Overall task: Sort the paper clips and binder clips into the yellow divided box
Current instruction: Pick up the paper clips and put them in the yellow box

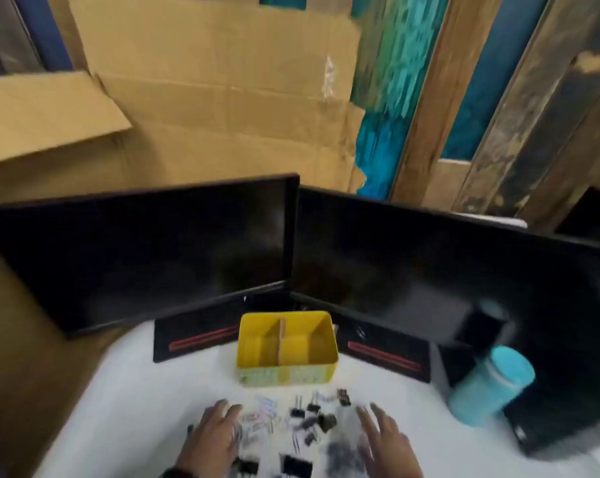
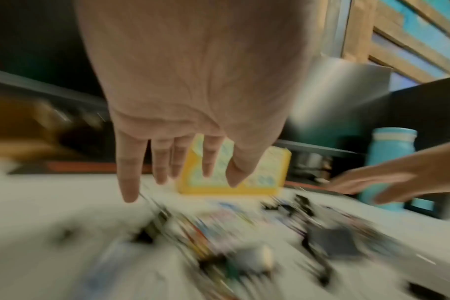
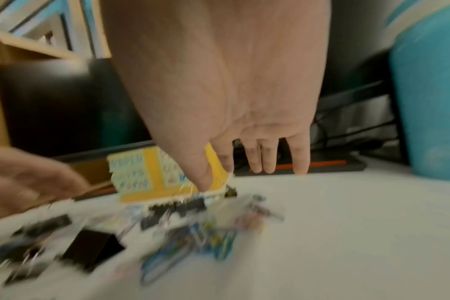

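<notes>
Both hands hover over the scattered pile, fingers spread and straight, holding nothing: the left hand (image 1: 213,432) over the paper clips (image 1: 262,414), the right hand (image 1: 383,439) beside the binder clips (image 1: 314,414). Beyond the pile stands the yellow divided box (image 1: 286,369), both compartments apparently empty. Since the two kinds overlap mid-pile, a hasty scoop could carry both into one compartment. A wide right-hand sweep could knock the nearby blue bottle (image 1: 490,386).
</notes>
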